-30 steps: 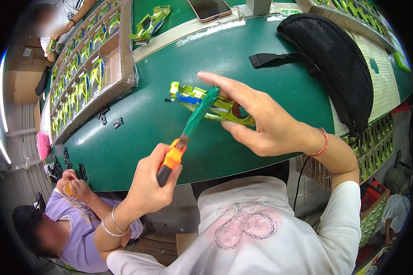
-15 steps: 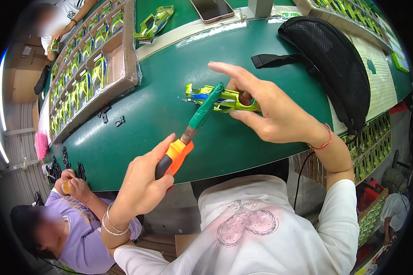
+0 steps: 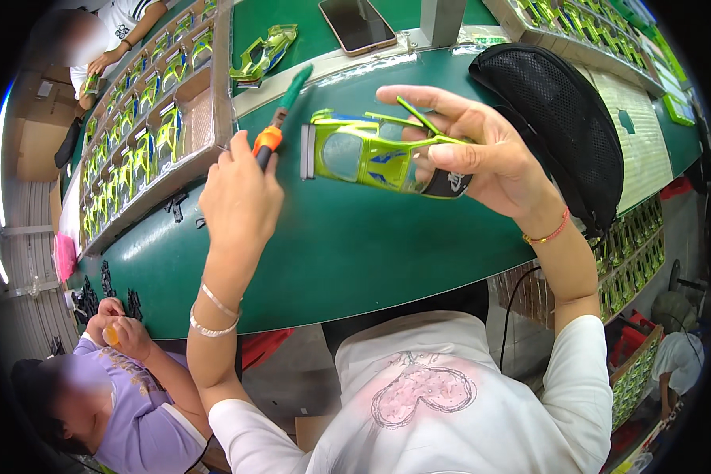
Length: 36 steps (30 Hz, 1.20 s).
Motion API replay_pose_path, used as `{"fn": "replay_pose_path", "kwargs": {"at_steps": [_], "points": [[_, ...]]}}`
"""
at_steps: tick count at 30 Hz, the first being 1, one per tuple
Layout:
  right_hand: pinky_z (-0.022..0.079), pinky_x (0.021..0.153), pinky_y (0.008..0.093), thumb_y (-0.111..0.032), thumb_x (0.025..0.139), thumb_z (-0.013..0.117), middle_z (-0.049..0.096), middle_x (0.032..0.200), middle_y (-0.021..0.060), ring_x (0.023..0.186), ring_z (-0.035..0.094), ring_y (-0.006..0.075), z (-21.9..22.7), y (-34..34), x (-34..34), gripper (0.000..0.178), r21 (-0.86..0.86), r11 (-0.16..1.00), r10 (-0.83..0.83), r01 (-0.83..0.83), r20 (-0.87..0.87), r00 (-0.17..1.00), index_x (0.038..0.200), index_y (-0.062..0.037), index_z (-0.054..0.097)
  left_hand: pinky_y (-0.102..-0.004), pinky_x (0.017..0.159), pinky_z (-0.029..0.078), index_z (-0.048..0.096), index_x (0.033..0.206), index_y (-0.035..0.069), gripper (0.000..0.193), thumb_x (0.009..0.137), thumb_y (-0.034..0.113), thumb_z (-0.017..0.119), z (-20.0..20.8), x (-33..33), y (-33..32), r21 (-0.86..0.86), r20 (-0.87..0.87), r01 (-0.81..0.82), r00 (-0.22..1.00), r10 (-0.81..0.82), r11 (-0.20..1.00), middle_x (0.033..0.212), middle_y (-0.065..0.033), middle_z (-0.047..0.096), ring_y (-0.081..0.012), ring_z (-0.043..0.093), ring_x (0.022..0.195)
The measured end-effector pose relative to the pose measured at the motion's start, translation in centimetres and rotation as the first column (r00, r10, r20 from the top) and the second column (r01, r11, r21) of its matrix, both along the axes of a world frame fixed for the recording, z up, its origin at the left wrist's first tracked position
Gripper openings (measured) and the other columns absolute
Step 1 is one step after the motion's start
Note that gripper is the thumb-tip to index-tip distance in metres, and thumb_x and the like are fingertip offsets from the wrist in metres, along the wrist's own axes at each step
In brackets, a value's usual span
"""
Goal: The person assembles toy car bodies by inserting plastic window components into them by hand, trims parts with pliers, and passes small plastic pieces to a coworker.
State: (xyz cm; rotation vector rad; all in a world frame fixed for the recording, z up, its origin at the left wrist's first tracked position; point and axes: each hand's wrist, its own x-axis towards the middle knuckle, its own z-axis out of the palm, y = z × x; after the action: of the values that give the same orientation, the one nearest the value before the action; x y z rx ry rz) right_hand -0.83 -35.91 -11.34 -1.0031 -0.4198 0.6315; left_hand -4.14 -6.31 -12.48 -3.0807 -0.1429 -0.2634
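Note:
In my right hand (image 3: 490, 154) is a lime-green toy car body (image 3: 383, 170), held by its dark end between thumb and fingers. Its windows are clear, with blue markings on the green, and a dark grey bar crosses its left end. My left hand (image 3: 241, 193) is closed round the orange-and-black handle of a tool that looks like pliers (image 3: 268, 141). Its long jaws are wrapped in green tape and point up and away, apart from the car body. Both hands are above the green table (image 3: 332, 245).
A divided carton (image 3: 225, 130) of green car bodies stands at left, another (image 3: 577, 39) far right. A loose car body (image 3: 265, 55) and a phone (image 3: 358, 25) lie beyond. A black mesh bag (image 3: 557, 126) sits right. A co-worker in purple (image 3: 138, 403) works at lower left.
My left hand has moved up and left, taking the pliers away from the car body. My right hand has turned the car body, so its windows and upper side now show.

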Motion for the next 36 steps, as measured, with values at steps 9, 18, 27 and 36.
{"fn": "replay_pose_path", "kwargs": {"at_steps": [9,18,27,36], "points": [[0.048,0.079,0.0357,0.0,0.083,0.074,0.069,0.118,0.0087,0.084,0.061,0.0222,-2.4,2.0,-1.8,0.074,-0.323,0.834,0.014,0.447,0.823,0.568,0.152,-0.0065,0.047,-0.0414,0.088,0.051,0.069,0.119,0.0,0.036,0.096,0.028,0.073,1.5,0.7,-0.8,-0.433,0.42,0.451,0.867,-0.269,0.78,0.114,-0.0174,0.068,-0.0357,0.065,0.099],[0.036,0.081,0.0323,-0.022,0.089,0.072,0.064,0.091,-0.0121,0.077,0.054,0.0089,-5.6,3.7,-1.5,0.044,0.065,0.715,0.119,0.696,0.97,-0.212,0.132,-0.0174,0.068,-0.046,0.107,0.04,0.07,0.123,0.007,0.059,0.074,0.035,0.089,-0.7,-2.6,-1.9,-0.36,0.406,0.701,0.712,-0.573,0.616,0.122,-0.0094,0.067,-0.0365,0.053,0.124],[0.035,0.08,0.0326,-0.024,0.091,0.073,0.061,0.088,-0.0111,0.078,0.052,0.0084,-6.4,3.8,-1.8,0.041,0.063,0.719,0.122,0.692,0.969,-0.216,0.131,-0.0191,0.07,-0.0455,0.106,0.037,0.068,0.119,0.009,0.065,0.08,0.061,0.075,-1.4,-4.3,-2.0,-0.228,0.383,0.689,0.713,-0.587,0.688,0.113,-0.0061,0.069,-0.0332,0.051,0.122],[0.035,0.083,0.0326,-0.022,0.093,0.072,0.059,0.087,-0.0122,0.074,0.046,0.0084,-6.9,4.3,-2.0,0.037,0.086,0.763,0.046,0.641,0.981,-0.186,0.129,-0.019,0.071,-0.044,0.082,0.04,0.071,0.093,0.012,0.03,0.068,0.022,0.085,-2.5,-3.2,-2.2,-0.264,0.43,0.745,0.659,-0.617,0.612,0.09,0.0,0.067,-0.025,0.059,0.094]]}}
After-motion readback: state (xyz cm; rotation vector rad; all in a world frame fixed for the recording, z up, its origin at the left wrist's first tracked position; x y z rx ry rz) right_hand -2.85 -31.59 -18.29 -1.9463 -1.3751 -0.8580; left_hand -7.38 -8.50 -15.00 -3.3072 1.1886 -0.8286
